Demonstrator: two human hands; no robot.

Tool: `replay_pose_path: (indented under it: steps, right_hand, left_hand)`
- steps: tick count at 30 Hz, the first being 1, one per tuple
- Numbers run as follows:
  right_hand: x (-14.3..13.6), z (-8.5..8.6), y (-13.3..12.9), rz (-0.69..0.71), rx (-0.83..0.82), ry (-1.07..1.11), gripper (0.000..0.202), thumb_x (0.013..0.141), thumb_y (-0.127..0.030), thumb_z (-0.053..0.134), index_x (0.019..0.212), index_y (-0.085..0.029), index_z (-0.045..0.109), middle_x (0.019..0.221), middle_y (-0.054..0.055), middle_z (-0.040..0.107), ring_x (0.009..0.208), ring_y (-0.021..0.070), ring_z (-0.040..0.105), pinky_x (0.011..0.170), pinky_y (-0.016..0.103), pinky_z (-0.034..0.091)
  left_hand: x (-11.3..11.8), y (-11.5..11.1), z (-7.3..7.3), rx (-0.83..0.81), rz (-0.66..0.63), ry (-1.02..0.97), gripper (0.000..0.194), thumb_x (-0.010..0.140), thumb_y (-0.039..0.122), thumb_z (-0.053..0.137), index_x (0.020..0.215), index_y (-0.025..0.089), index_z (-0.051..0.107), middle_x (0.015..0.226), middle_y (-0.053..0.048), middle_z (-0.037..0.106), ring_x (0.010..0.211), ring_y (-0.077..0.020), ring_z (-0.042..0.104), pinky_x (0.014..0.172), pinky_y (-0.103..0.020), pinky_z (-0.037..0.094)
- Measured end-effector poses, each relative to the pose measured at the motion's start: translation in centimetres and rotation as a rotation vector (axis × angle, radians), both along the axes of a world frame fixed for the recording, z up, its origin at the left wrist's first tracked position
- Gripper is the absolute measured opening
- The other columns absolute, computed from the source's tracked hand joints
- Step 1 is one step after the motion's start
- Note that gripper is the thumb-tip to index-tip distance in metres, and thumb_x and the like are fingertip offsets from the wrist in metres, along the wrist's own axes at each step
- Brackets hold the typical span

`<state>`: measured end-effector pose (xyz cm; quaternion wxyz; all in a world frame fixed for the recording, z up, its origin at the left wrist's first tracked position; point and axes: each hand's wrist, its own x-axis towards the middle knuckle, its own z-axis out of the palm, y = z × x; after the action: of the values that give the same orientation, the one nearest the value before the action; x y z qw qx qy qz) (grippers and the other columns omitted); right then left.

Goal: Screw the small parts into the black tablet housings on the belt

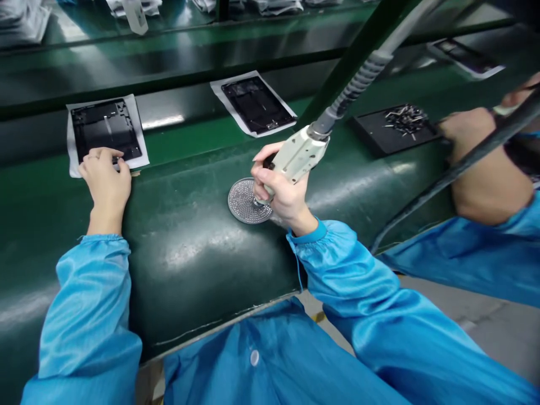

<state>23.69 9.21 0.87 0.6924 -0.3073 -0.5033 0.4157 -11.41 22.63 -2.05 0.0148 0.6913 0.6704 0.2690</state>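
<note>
My right hand [280, 183] is wrapped round a pale electric screwdriver [301, 154], tilted, with its cable rising to the upper right. Its lower end is over a round metal plate full of small holes [242, 199]; whether the bit touches is hidden by my fingers. To the left, my left hand [107, 177] has its fingers curled on the near edge of a black tablet housing [107, 126], thumb close to the index finger. That housing lies on a white sheet [141, 140]. A second black housing [257, 101] lies on its own white sheet, beyond the screwdriver.
At right, a black tray [375, 135] holds a heap of small screws [407, 120]. A co-worker's arm [485, 163] is beside it, with a dark cable [455, 171] crossing in front. Another housing [464, 56] lies farther back. A green post [358, 50] slants behind the screwdriver.
</note>
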Motion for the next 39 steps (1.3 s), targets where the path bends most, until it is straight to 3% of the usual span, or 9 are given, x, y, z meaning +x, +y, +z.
replay_pose_path:
  steps: [14,20,23,26,32,35,39]
  right_hand:
    - [-0.1,-0.4,-0.1,-0.005,0.015,-0.051,0.027,0.093,-0.042,0.083,0.104,-0.023,0.068,0.065,-0.009,0.053,0.037,0.0024,0.035,0.038,0.02,0.029]
    - [0.1,0.2,-0.2,-0.031,0.064,-0.065,0.028,0.091,-0.039,0.084,0.11,-0.024,0.07,0.078,-0.005,0.068,0.039,0.0045,0.047,0.037,0.021,0.033]
    - [0.0,0.1,-0.2,-0.079,0.138,-0.048,0.027,0.092,-0.038,0.083,0.111,-0.026,0.07,0.08,-0.005,0.07,0.038,0.004,0.045,0.034,0.02,0.033]
    - [-0.2,-0.3,-0.1,-0.113,0.175,-0.039,0.027,0.092,-0.039,0.083,0.112,-0.028,0.07,0.08,-0.006,0.07,0.036,0.0038,0.042,0.032,0.02,0.031]
    - [-0.3,0.0,-0.7,-0.164,0.184,-0.008,0.022,0.095,-0.033,0.078,0.114,-0.03,0.067,0.085,-0.006,0.07,0.037,0.0029,0.041,0.033,0.019,0.032]
    - [-0.4,0.6,-1.2,-0.218,0.144,-0.038,0.021,0.097,-0.038,0.075,0.115,-0.033,0.063,0.085,-0.005,0.067,0.039,0.0036,0.039,0.036,0.022,0.034]
    - [-0.6,1.2,-1.5,-0.276,0.103,-0.097,0.031,0.096,-0.054,0.076,0.115,-0.037,0.058,0.085,-0.006,0.063,0.038,0.0044,0.032,0.037,0.026,0.032]
  left_hand:
    - [-0.1,0.6,-0.6,0.01,0.01,0.013,0.03,0.104,0.024,0.06,0.125,0.014,0.079,0.141,-0.013,0.072,0.14,-0.0357,0.059,0.124,-0.064,0.038]
    - [0.2,0.8,-0.7,0.146,-0.047,0.006,0.026,0.103,0.022,0.062,0.124,0.016,0.076,0.139,-0.008,0.074,0.137,-0.0315,0.061,0.121,-0.062,0.039]
    - [2.0,0.2,-0.5,0.268,-0.191,-0.006,0.025,0.102,0.022,0.063,0.126,0.018,0.072,0.138,-0.005,0.076,0.134,-0.0271,0.063,0.121,-0.059,0.041]
    - [6.0,-1.9,-0.2,0.322,-0.49,-0.034,0.024,0.104,0.028,0.063,0.126,0.023,0.071,0.134,-0.005,0.078,0.131,-0.026,0.068,0.119,-0.056,0.045]
    - [14.7,-8.7,0.0,0.094,-0.996,-0.22,0.02,0.106,0.04,0.071,0.118,0.025,0.075,0.135,-0.007,0.079,0.13,-0.028,0.072,0.12,-0.051,0.047]
    - [16.3,-10.5,-0.5,0.001,-1.048,-0.251,0.017,0.101,0.034,0.08,0.115,0.025,0.078,0.142,-0.007,0.076,0.135,-0.0284,0.069,0.123,-0.05,0.044]
    - [16.3,-10.5,-1.0,-0.135,-1.044,-0.255,0.015,0.098,0.03,0.086,0.112,0.026,0.082,0.143,-0.005,0.076,0.14,-0.0295,0.066,0.125,-0.051,0.041]
